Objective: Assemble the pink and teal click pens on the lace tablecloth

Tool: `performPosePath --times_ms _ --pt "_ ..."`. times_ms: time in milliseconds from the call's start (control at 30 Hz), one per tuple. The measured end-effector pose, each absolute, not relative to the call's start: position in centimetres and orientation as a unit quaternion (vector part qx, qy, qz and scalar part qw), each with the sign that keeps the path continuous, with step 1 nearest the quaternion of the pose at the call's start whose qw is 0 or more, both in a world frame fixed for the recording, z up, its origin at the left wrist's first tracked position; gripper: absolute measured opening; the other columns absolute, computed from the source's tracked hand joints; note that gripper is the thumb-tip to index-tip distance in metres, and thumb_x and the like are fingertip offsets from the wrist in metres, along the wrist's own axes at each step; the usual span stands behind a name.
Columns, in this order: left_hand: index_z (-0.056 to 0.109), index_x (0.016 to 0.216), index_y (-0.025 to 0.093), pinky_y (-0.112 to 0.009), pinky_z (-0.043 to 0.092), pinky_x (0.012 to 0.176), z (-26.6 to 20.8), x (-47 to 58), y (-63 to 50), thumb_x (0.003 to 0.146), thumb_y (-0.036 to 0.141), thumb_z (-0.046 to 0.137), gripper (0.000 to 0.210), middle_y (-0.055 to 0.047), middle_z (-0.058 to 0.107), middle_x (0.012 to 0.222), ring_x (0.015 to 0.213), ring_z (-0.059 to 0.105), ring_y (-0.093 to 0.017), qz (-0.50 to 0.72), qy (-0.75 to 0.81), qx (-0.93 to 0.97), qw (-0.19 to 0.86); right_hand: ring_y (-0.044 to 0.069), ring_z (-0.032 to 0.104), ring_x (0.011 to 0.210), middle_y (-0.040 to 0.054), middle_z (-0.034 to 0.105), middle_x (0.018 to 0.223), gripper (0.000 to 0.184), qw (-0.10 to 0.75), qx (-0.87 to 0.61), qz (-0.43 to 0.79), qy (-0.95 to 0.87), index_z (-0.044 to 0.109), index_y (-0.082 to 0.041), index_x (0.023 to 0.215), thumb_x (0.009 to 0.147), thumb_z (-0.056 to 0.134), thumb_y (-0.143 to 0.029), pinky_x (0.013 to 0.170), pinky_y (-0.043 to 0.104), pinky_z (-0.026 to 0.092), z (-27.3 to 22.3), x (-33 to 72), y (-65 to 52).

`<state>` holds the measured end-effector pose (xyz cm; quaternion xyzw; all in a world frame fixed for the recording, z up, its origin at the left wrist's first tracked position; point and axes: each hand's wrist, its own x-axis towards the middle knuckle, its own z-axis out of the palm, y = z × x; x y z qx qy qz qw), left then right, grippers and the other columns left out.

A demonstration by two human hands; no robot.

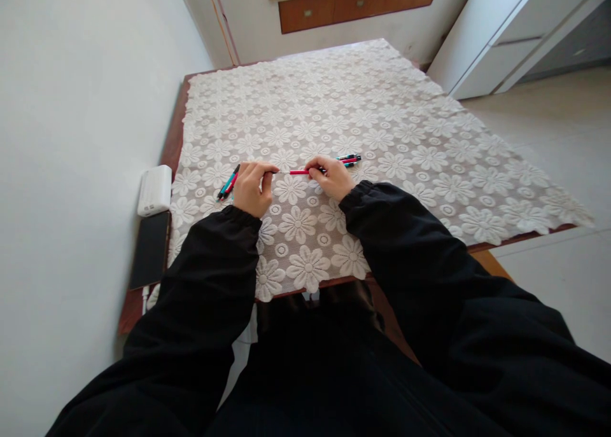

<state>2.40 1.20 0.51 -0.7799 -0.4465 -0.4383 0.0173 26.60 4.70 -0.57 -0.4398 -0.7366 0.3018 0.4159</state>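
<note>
Above the near part of the lace tablecloth (305,224), my right hand (333,177) pinches a red pen barrel (298,172) that points left. A thin pen refill (282,172) lies in line with the barrel's left end; whether it sits inside the barrel cannot be made out. Its dark far end is between the thumb and fingers of my left hand (252,187). Several teal, red and black pens (228,186) lie beside my left hand, partly covered by it. Just beyond my right hand is another group of similar pens (351,160).
At the table's left edge, against the wall, are a white power bank (155,190) and a dark phone (150,249) with a white cable (144,300). A white cabinet (491,36) stands past the table's far right side. Wooden drawers (360,4) are at the back.
</note>
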Motion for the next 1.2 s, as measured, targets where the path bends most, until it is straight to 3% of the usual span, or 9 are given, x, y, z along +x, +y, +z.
performPosePath --times_ms 267,733,1200 --pt "0.075 0.107 0.021 -0.03 0.057 0.079 0.5 2.9 1.0 0.099 0.02 0.061 0.016 -0.005 0.078 0.102 0.095 0.068 -0.019 -0.416 -0.416 -0.804 -0.087 0.016 0.061 0.072 0.0028 0.075 0.081 0.021 0.387 -0.405 0.305 -0.77 0.074 -0.017 0.099 0.091 0.056 -0.025 0.073 0.03 0.045 -0.3 26.4 4.2" --pt "0.075 0.108 0.022 -0.027 0.051 0.068 0.0 2.8 1.1 0.098 0.032 0.063 0.019 -0.004 0.08 0.096 0.082 0.073 -0.016 -0.427 -0.464 -0.762 -0.148 0.015 0.056 0.068 0.0015 0.072 0.08 0.021 0.392 -0.368 0.311 -0.784 0.073 -0.017 0.101 0.093 0.054 -0.023 0.07 0.029 0.042 0.0 26.2 3.8" --pt "0.073 0.111 0.021 -0.023 0.043 0.057 0.3 2.9 0.7 0.103 0.034 0.059 0.02 0.0 0.078 0.079 0.052 0.056 -0.009 -0.414 -0.471 -0.757 -0.182 0.017 0.058 0.079 0.0056 0.074 0.098 0.022 0.383 -0.34 0.225 -0.829 0.072 -0.019 0.104 0.099 0.053 -0.027 0.078 0.031 0.043 0.1 26.5 3.4"
